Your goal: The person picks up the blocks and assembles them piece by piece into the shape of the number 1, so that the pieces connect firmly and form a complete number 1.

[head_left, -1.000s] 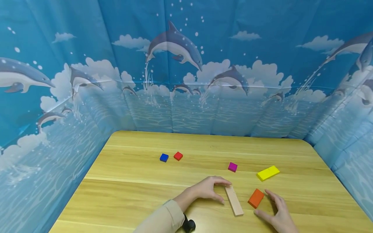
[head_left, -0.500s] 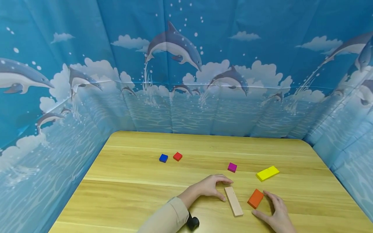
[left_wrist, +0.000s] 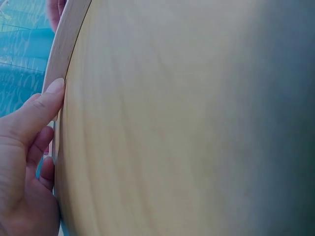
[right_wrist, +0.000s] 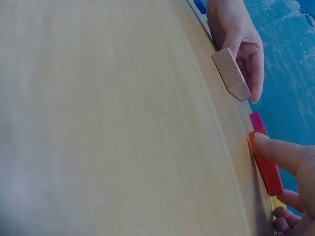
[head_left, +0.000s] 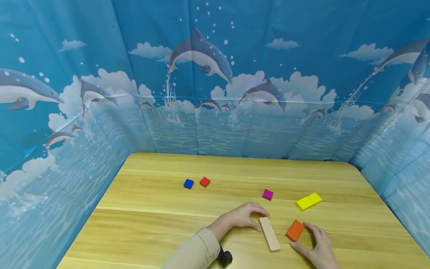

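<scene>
In the head view a pale, plain wooden block point(head_left: 269, 234) lies lengthwise on the table, near the middle right. My left hand point(head_left: 242, 216) curves around its far end, thumb at its left side and fingertips at the far corner. The left wrist view shows the thumb point(left_wrist: 51, 93) right at the wood's edge. To the right, an orange block point(head_left: 294, 230) lies flat. My right hand point(head_left: 319, 244) spans it, thumb at its near end and index fingertip at the far right corner. In the right wrist view that thumb point(right_wrist: 280, 151) overlaps the orange block point(right_wrist: 267, 169).
Beyond the hands sit a magenta block point(head_left: 267, 194) and a long yellow block point(head_left: 308, 201). A blue block point(head_left: 189, 184) and a red block point(head_left: 205, 182) lie farther back, left. The wooden table point(head_left: 151, 216) meets a dolphin-printed curtain point(head_left: 215, 93) behind.
My left hand has shifted slightly right, its thumb drawing in to the wooden block. My right hand has moved slightly left, in to the orange block. The blocks have stayed in place.
</scene>
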### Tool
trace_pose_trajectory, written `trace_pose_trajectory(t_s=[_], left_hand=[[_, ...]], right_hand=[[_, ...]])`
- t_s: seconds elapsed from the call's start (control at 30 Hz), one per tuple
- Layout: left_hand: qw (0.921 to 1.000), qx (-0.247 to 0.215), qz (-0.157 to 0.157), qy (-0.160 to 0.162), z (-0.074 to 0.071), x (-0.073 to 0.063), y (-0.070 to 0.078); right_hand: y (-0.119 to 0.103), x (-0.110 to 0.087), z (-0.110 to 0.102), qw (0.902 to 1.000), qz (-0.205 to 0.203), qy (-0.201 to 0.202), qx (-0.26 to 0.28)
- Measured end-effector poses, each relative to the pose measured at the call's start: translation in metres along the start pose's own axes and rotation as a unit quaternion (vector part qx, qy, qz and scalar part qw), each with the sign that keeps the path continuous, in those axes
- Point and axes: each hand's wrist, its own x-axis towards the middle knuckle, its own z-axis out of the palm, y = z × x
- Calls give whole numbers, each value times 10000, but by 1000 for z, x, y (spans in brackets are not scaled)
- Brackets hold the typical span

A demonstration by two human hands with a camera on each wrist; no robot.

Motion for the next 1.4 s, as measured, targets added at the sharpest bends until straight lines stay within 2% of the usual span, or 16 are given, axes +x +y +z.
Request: trace_pose_trajectory(t_s=[0.17,0.33,0.5,0.8,1.03,1.23,1.4], left_hand=[[9999,107,16,-38,1,1,0],[9999,157,4,-15,1,2,-1],[9999,96,-9,68,1,1,-1],[9995,-11,-160,273,2,-1,-1],[9992,-156,-262,251,2,-1,-1],[9995,-211,-135,205,2,-2,-2],[9992,-304,-21,245,2,-9,-2]], right_hand=[[1,0,1,9999,94,-23,-36],[1,0,2,9999,-51,156,-9],[1,0,3,9995,-155,284,50],[1,0,3,9998,-60,186,83],[2,0,4,9994,-183,292,69],[4,1,5,9992,-228,333,65],[5,1,5,9992,-236,327,45]])
